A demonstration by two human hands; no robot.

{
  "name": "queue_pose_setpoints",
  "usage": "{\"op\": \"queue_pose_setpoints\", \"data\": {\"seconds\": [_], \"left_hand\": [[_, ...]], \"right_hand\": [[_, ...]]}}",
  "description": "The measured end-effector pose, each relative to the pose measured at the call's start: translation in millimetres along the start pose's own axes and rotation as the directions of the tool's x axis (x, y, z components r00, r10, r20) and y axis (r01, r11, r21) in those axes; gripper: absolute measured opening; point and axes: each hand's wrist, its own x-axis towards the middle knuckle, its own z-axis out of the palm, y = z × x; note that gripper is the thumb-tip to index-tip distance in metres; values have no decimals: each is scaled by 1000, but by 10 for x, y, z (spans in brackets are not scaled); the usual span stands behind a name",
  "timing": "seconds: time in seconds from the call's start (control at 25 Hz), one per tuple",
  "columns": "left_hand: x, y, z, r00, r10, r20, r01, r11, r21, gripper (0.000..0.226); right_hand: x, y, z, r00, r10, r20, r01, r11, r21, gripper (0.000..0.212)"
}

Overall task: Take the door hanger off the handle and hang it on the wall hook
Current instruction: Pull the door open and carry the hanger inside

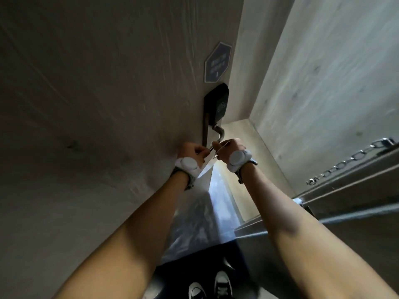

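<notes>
Near the middle of the frame both hands meet at the door handle [218, 134], a dark metal lever that sticks out from a black lock plate [216, 106] on the pale wooden door [97, 93]. The left hand [192, 151] is closed, its fingers pinching the upper part of the door hanger [207, 167], and the right hand [231, 147] is closed too, pinching the hanger's top edge just beside the lever. The hanger is a thin white card seen almost edge-on; its long axis runs on a slant, from the top end at the handle down toward the lower left, where its free end points below the left wrist. Whether its top loop is around the lever or already clear of it cannot be told, as the fingers hide that spot. Each wrist wears a white round band [187, 164]. Above the lock plate a grey-blue hexagonal sign [218, 62] is fixed to the door. At the right edge a metal chain [349, 160] hangs along a door frame. Two dark sneakers [210, 288] show at the bottom centre.
</notes>
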Motion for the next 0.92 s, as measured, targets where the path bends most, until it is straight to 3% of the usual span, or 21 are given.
{"op": "queue_pose_setpoints", "data": {"seconds": [0.4, 0.92], "left_hand": [[736, -26, -591, 993, -40, -112, 40, 999, -1, 16], [1517, -187, -1391, 950, -130, -283, 125, 991, -38, 16]], "right_hand": [[802, -695, 320, 993, -118, 3, 118, 993, 4, 40], [1572, -1706, 840, 967, -208, 150, 227, 966, -124, 45]]}}
